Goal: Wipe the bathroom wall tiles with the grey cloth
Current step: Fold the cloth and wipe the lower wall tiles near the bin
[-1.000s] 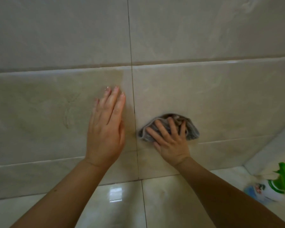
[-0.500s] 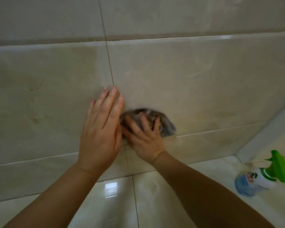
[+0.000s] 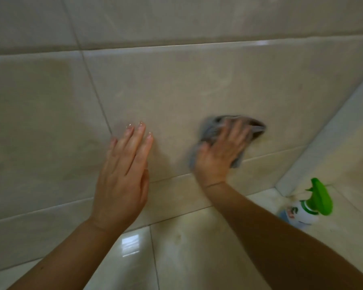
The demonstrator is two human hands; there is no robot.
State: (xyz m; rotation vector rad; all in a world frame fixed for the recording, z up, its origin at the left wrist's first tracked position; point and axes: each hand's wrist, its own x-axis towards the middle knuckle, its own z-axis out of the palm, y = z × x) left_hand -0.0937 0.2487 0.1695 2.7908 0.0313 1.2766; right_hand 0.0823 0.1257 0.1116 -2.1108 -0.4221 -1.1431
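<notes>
Beige glossy wall tiles [image 3: 197,80] fill most of the view. My right hand [image 3: 220,151] presses the grey cloth [image 3: 256,126] flat against a low wall tile with its fingers spread; both are motion-blurred. The cloth shows above and on both sides of the hand. My left hand [image 3: 124,176] lies flat on the wall to the left of it, fingers straight and together, holding nothing, a hand's width apart from the cloth.
A spray bottle [image 3: 302,210] with a green trigger head stands on the shiny floor tiles [image 3: 187,258] at the lower right, near the corner where a side wall [image 3: 333,132] meets the tiled wall.
My right hand swept the cloth left until it met my left hand, then back right and slightly up. My left hand stays flat on the wall.
</notes>
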